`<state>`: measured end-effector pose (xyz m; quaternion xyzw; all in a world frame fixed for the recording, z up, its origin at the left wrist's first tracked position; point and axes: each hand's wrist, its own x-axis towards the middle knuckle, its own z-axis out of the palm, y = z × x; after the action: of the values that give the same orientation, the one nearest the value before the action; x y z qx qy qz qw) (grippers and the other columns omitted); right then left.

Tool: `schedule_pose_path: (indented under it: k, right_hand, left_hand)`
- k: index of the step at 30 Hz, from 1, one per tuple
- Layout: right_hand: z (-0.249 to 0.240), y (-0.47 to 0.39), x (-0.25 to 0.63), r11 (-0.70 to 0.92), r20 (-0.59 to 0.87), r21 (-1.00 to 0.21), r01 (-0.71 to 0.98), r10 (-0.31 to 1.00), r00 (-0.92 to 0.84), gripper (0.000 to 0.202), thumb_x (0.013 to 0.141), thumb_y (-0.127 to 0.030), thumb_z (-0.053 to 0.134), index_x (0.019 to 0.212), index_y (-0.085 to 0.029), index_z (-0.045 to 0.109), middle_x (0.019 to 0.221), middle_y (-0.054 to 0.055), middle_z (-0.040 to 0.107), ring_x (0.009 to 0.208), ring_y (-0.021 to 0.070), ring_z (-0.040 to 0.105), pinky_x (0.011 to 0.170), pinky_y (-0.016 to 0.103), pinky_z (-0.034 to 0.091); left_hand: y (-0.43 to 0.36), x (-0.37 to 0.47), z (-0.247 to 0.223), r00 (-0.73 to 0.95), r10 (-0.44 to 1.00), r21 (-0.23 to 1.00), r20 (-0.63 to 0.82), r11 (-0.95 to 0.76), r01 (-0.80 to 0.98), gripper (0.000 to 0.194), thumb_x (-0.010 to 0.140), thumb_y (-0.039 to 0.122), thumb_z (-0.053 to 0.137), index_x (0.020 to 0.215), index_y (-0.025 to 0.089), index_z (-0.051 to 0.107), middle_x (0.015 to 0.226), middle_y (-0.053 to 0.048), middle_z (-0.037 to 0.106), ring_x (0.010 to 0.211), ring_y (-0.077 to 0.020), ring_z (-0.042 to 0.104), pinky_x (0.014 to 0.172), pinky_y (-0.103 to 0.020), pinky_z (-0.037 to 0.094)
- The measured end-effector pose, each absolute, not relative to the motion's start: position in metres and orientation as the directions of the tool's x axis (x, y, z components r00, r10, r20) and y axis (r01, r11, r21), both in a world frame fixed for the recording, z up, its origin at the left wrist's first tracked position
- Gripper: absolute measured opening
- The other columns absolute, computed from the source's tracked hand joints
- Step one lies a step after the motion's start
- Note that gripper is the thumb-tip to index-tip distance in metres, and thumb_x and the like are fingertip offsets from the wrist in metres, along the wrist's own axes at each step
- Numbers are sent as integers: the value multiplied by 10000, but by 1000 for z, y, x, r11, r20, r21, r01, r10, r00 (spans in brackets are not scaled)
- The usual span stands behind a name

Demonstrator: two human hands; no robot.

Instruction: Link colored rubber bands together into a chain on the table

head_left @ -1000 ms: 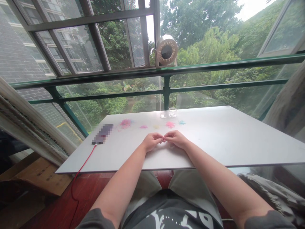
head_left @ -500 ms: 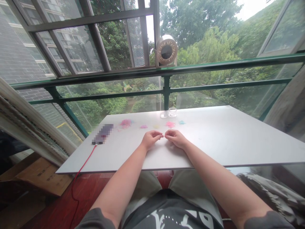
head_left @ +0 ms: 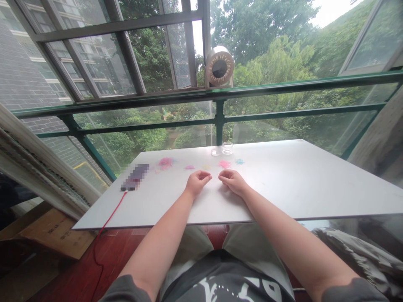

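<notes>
My left hand (head_left: 197, 183) rests over the white table (head_left: 292, 180), thumb and fingertips pinched together. Facing it, a small gap away, my right hand (head_left: 232, 181) is also closed in a pinch. A faint speck shows at its fingertips, too small to name. Anything between the left fingertips cannot be made out. Just beyond the hands lie little loose heaps of coloured bits: purple (head_left: 189, 167), pale yellow (head_left: 206, 167), pinkish red (head_left: 224, 164) and teal (head_left: 239, 161). Further left sits a larger pink heap (head_left: 166, 162).
Two clear round containers (head_left: 227, 148) stand at the table's far edge. On the left lies a blurred-out phone-like device (head_left: 135, 177) with a red cable (head_left: 111, 216) running off the front edge. A round pale fan-like device (head_left: 219, 67) is by the green railing (head_left: 151, 101).
The fingertips have drawn slightly apart, the left hand shifting a little to the left. The right hand stays nearly in place, and the coloured heaps look the same.
</notes>
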<state>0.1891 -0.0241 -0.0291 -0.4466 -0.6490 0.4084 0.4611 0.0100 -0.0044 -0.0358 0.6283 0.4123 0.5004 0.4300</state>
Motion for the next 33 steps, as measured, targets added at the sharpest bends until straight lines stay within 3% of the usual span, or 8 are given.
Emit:
schedule_pose_path:
  k: [5, 10, 13, 18, 33]
  right_hand:
    - [-34, -18, 193, 273, 328, -840, 469, 944, 39, 151, 705, -312, 493, 687, -176, 557, 612, 0, 558, 549, 118, 481, 550, 244, 378]
    - [-34, 5, 205, 69, 328, -668, 741, 921, 211, 160, 734, -244, 455, 733, -185, 604, 747, 48, 639, 681, 159, 558, 617, 255, 383]
    - [-30, 19, 210, -44, 273, -578, 815, 931, 244, 189, 753, -235, 454, 815, -190, 627, 822, 72, 657, 742, 185, 581, 608, 261, 375]
    - [-26, 30, 210, -84, 213, -451, 889, 957, 198, 209, 768, -285, 471, 870, -203, 635, 884, 81, 665, 781, 208, 594, 599, 271, 366]
    - [-33, 29, 217, 0, 255, -509, 861, 955, 151, 244, 797, -271, 459, 918, -226, 666, 939, 61, 672, 826, 198, 593, 675, 271, 392]
  left_hand:
    - [-5, 10, -37, 195, 942, 949, 272, -297, 109, 239, 629, 305, 698, 786, 134, 639, 749, -61, 670, 721, -153, 612, 708, -281, 466]
    - [-4, 10, -40, 212, 940, 947, 268, -298, 123, 221, 638, 297, 690, 786, 141, 644, 745, -57, 671, 712, -148, 608, 698, -273, 462]
    - [-2, 9, -42, 222, 937, 946, 271, -302, 117, 229, 635, 304, 692, 790, 141, 648, 750, -56, 670, 709, -146, 607, 693, -269, 462]
    - [-1, 8, -44, 228, 933, 944, 277, -308, 115, 235, 639, 306, 690, 799, 141, 644, 765, -59, 671, 722, -147, 608, 694, -266, 461]
    - [-6, 9, -37, 218, 943, 952, 252, -282, 120, 167, 644, 255, 661, 765, 141, 639, 713, -47, 666, 691, -141, 600, 674, -261, 451]
